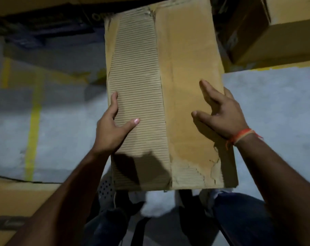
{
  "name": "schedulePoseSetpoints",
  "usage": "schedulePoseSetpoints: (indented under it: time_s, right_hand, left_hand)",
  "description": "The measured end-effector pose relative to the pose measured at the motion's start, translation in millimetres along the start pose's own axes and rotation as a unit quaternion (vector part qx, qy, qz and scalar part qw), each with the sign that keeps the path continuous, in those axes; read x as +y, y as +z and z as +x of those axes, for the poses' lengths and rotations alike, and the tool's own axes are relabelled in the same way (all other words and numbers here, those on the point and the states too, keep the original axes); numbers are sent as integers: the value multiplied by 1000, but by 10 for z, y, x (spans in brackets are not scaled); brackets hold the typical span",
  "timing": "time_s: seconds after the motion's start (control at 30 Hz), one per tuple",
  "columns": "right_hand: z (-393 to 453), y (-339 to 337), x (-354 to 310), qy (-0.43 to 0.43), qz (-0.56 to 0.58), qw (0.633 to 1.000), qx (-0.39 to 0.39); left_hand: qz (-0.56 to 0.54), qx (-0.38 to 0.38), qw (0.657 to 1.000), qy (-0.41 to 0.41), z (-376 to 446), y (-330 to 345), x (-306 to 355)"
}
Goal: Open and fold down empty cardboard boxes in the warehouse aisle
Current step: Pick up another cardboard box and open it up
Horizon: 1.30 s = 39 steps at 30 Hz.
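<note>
Left hand [113,128] and right hand [221,114] grip the cardboard box [186,59] edges — background print probably unreadable.

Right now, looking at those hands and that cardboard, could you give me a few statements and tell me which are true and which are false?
1. The flattened cardboard box is held by both hands. True.
2. The left hand grips its left edge, thumb on the ribbed strip. True.
3. The outer paper layer is intact all over. False: a wide strip on the left is peeled away, showing the corrugation.
4. The right hand wears a glove. False: it is bare, with an orange thread round the wrist.
5. A yellow line marks the floor to the left. True.
</note>
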State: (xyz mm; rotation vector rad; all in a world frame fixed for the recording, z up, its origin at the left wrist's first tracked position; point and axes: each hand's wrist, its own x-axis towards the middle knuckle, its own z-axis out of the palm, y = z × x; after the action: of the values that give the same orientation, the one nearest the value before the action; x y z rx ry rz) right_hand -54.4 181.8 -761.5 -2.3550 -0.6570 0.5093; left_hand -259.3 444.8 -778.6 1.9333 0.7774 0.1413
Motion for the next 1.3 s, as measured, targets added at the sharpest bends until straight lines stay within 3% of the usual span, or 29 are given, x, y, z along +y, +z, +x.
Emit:
schedulePoseSetpoints:
  time_s: [0.2, 0.43, 0.53, 0.73, 0.93, 1.17, 1.23, 1.3]
  right_hand:
    - [-46, -9, -225, -43, 21, 999, -26]
    - [-564, -60, -252, -20, 39, 997, -60]
    - [-770, 115, -214, 24, 2, 997, -77]
    - [-694, 255, -10, 137, -109, 984, -40]
    - [-584, 157, 426, 203, -24, 975, -87]
    - [-390, 345, 227, 144, 81, 984, -70]
    - [-329, 462, 202, 141, 152, 973, -98]
    - [-289, 569, 109, 156, 150, 966, -143]
  left_hand:
    - [29, 48, 998, 4, -302, -261, -31]
    - [67, 59, 996, 4, -823, -434, 140]
    - [66, 40, 997, -6, -1089, -236, 38]
    - [31, 1, 1000, -2, -958, 111, 124]
    - [27, -15, 999, -11, -802, 525, 208]
    - [87, 14, 996, -15, -750, 100, 640]
    - [138, 32, 990, -2, -804, 3, 864]
    - [166, 32, 985, 32, -809, 15, 1019]
